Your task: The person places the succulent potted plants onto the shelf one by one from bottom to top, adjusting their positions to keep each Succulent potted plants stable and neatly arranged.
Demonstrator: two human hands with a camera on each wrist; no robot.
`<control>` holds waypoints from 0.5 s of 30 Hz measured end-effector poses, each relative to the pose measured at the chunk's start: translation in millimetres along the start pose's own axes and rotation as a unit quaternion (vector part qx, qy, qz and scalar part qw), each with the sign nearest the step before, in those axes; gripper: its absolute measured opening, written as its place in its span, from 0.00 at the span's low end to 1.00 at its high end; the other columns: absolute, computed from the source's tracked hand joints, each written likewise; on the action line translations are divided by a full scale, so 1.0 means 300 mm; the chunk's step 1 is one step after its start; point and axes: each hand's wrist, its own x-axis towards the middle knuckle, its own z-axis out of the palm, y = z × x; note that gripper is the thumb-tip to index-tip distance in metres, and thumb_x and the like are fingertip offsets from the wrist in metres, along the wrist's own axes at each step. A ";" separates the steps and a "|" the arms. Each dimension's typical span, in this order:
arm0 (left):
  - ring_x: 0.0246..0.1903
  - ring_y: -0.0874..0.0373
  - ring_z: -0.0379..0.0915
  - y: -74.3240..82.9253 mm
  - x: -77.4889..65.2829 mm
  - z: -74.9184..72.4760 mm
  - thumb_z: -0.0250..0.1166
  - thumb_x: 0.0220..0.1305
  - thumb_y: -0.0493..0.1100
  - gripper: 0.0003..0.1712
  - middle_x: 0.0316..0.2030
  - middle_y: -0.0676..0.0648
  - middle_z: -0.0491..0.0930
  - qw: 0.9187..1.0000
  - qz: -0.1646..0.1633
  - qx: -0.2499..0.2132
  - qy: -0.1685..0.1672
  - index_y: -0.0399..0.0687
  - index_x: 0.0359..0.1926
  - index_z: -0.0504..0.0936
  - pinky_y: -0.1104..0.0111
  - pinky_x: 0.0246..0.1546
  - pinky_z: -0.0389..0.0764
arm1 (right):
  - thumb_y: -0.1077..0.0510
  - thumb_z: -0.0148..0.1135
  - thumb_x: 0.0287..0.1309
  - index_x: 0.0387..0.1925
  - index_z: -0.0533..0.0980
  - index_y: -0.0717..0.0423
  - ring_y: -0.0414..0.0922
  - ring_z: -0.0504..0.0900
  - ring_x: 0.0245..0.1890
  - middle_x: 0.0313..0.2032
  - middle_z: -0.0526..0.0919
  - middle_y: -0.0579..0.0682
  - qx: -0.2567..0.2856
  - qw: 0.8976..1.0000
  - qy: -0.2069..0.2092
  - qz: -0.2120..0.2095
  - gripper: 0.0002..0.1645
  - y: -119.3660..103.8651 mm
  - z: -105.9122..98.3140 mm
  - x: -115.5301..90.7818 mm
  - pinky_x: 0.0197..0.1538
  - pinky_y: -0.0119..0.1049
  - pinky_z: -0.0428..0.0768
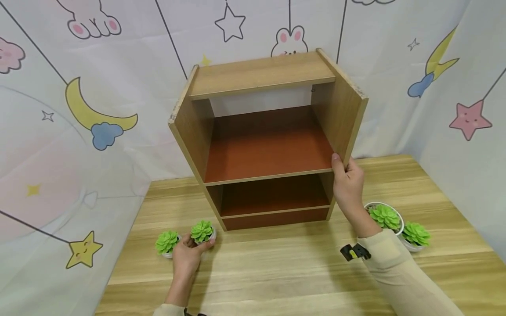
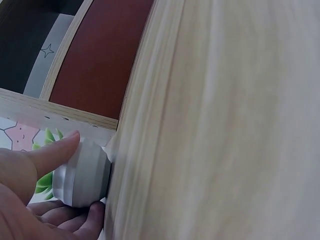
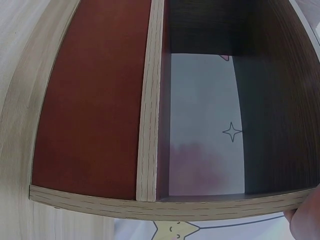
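Observation:
A wooden shelf unit with reddish-brown boards stands on the table. My right hand grips the front edge of its right side panel, the thumb lying on the inner face. At the unit's lower left, my left hand holds a small potted succulent with bright green leaves. The left wrist view shows its white pot between thumb and fingers, close to the tabletop. A second potted succulent stands just left of that hand, its pot partly hidden.
Behind the right forearm stand a larger potted succulent in a round white pot and a smaller potted succulent. The wood-grain table meets a patterned cloth backdrop behind and at both sides.

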 end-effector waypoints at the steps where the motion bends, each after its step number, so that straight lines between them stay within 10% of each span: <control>1: 0.62 0.39 0.65 0.000 0.000 0.000 0.79 0.48 0.35 0.46 0.59 0.28 0.70 1.000 0.001 0.002 0.002 0.27 0.65 0.67 0.55 0.61 0.66 | 0.62 0.52 0.71 0.42 0.79 0.75 0.40 0.66 0.27 0.19 0.68 0.47 0.000 1.000 0.000 0.000 0.17 0.000 0.001 0.001 0.30 0.33 0.63; 15: 0.59 0.41 0.70 0.011 -0.019 0.003 0.80 0.48 0.43 0.46 0.57 0.29 0.73 1.000 0.003 0.014 0.027 0.28 0.64 0.70 0.57 0.57 0.71 | 0.64 0.53 0.70 0.46 0.78 0.76 0.36 0.72 0.34 0.36 0.81 0.62 0.017 1.000 0.008 0.014 0.16 -0.009 0.004 0.002 0.39 0.30 0.70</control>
